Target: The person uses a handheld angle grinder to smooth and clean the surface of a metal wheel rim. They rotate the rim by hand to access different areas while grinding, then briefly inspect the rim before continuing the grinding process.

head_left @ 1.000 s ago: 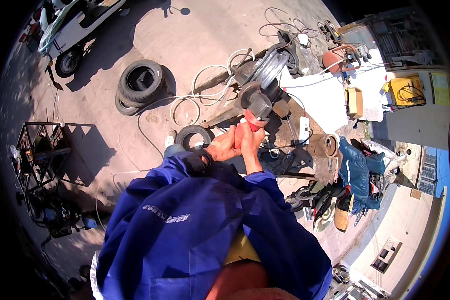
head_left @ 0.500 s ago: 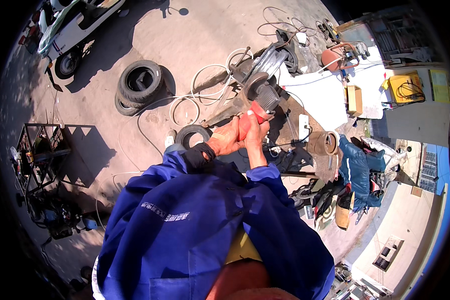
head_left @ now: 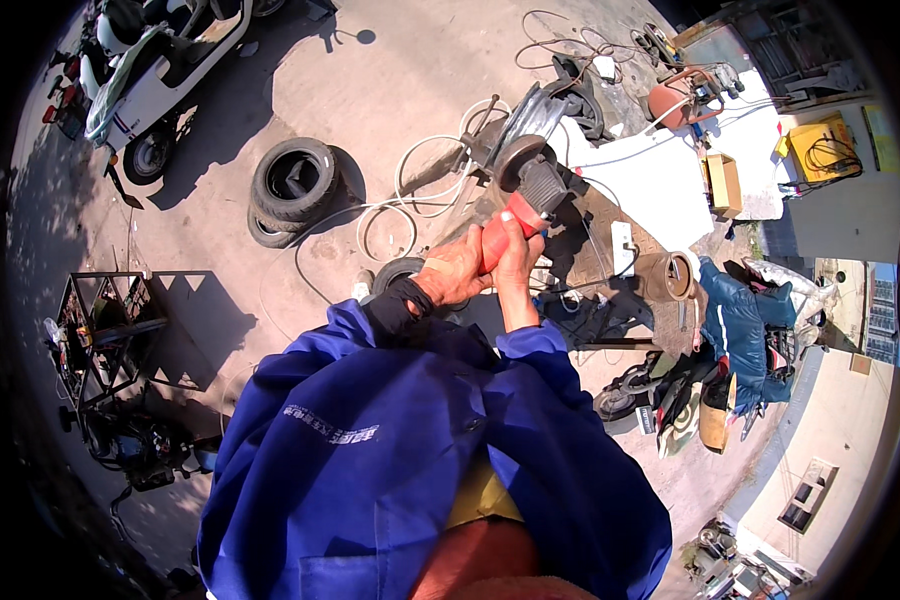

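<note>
A: What ground do you have?
B: Pale, hard ground (head_left: 400, 60), in strong sunlight, with dappled shade (head_left: 45, 230) along your far left.
A: Furniture on your left?
B: An open metal rack (head_left: 130, 329), its sharp-edged shadow (head_left: 205, 330) falling beside it.
A: Walls?
B: To your right, pale; the lower wall (head_left: 830, 420) has a small window (head_left: 808, 495).

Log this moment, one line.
left hand: gripping red power tool; right hand: gripping same tool; disc: at tool's far end; stacked tyres: on ground, left
</note>
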`<state>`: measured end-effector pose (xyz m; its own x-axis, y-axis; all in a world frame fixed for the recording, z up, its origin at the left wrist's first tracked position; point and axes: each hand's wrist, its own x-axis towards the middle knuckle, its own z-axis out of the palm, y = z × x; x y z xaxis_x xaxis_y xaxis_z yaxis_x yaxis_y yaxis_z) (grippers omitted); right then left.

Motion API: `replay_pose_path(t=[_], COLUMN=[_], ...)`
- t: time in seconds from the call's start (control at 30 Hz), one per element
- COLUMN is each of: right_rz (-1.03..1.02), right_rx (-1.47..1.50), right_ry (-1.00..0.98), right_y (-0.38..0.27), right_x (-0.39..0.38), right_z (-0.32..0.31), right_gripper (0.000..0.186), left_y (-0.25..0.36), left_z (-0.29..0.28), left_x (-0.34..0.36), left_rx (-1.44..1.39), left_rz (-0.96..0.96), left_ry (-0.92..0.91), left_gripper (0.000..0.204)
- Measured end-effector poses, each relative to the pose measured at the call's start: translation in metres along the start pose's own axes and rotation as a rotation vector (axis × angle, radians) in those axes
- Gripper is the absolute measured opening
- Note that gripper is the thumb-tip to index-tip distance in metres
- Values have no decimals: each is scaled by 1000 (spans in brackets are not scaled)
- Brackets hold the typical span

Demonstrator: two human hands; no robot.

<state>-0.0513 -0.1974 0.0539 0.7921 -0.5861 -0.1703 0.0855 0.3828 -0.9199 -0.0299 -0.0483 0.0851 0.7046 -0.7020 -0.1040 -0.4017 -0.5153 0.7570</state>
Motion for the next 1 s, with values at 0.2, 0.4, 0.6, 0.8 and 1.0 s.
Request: replay_pose_path(t=[0.2, 0.4, 0.6, 0.8, 1.0], right_rz=[-40, 83, -17, 98, 17], right_rx=[-51, -121, -225, -246, -222], right_ry=[1, -64, -81, -66, -83], right_y=[-14, 0, 1, -7, -33], right_x=[7, -21, -5, 11, 34], right_z=[0, -15, -16, -8, 11], right_gripper=[44, 37, 34, 37, 38], left_y=[7, 4, 9, 14, 28], left_z=[5, 31, 29, 17, -7], left_x=[4, -22, -16, -5, 21], left_rx=[-15, -87, -83, -54, -34], left_rz=[-14, -80, -85, -132, -156], left_ry=[10, 0, 79, 64, 32], left_gripper=[74, 73, 76, 77, 76])
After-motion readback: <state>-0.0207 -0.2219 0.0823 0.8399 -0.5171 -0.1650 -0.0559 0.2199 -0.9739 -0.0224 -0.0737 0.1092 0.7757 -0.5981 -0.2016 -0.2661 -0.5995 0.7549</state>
